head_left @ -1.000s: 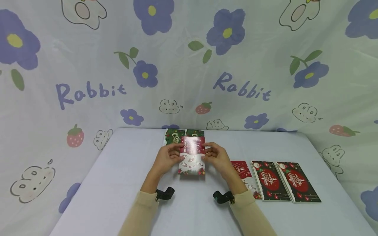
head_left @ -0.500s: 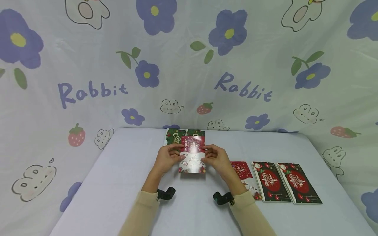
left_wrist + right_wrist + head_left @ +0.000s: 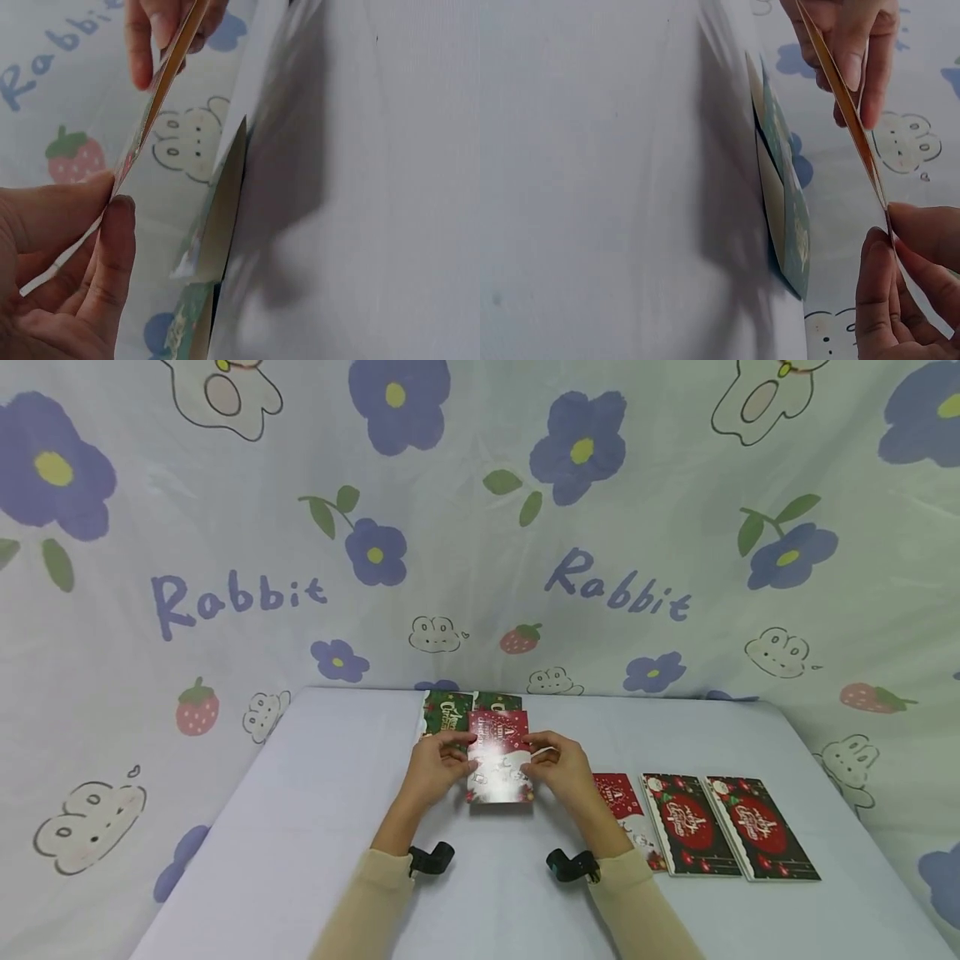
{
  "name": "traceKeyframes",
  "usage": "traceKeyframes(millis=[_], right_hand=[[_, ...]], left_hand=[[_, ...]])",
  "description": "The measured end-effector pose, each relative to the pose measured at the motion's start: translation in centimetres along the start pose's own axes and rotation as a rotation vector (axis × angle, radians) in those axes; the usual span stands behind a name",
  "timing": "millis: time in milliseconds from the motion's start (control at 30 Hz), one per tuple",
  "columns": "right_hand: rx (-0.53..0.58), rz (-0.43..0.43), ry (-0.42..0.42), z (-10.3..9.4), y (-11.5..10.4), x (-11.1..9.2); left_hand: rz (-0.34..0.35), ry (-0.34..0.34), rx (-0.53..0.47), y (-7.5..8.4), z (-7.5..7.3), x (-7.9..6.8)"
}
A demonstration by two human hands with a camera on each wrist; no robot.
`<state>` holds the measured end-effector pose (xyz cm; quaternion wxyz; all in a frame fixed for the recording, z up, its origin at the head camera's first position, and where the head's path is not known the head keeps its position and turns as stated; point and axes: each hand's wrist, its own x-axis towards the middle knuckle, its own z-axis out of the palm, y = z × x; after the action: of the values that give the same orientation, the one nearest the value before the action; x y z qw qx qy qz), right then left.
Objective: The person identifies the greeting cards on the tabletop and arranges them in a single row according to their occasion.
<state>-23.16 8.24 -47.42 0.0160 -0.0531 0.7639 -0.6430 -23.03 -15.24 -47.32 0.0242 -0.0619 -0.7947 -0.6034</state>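
Between both hands a red-and-white Christmas card is held above the white table, glare across its front. My left hand pinches its left edge between thumb and fingers. The right hand pinches the opposite edge in the same way. In the left wrist view the card appears edge-on, its folded layers slightly parted over a tan inside. Behind it at the back of the table lie two green Christmas cards, the left one and the right one, both partly covered from the head view.
To the right of my right forearm lie another red-and-white card, partly hidden by the arm, and two dark cards with red circles, one beside the other. A printed curtain hangs behind the table's far edge.
Both hands have shifted slightly to the right with the red-and-white card, whose face has tilted a little, so the glare sits lower. The other cards lie where they were.
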Motion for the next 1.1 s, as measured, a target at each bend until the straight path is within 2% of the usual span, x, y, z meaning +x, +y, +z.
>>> traceKeyframes(millis=[233, 500, 600, 833, 1100], right_hand=[[-0.069, 0.034, 0.029, -1.8, 0.0, 0.3], [-0.153, 0.006, 0.051, -4.9, -0.9, 2.7], [-0.192, 0.01, 0.055, -5.9, -1.3, 3.7], [-0.253, 0.039, 0.042, -7.5, -0.9, 5.8], [-0.284, 0.118, 0.035, -7.8, 0.2, 7.3]], left_hand=[[0.05, 0.034, 0.114, 0.9, 1.9, 0.9], [0.096, 0.028, 0.244, 3.3, 4.2, 4.4], [0.097, 0.01, 0.263, 3.4, 4.9, 5.7], [0.029, -0.024, 0.234, 2.7, 6.7, 7.9], [-0.049, -0.032, 0.271, 1.5, 8.4, 8.8]])
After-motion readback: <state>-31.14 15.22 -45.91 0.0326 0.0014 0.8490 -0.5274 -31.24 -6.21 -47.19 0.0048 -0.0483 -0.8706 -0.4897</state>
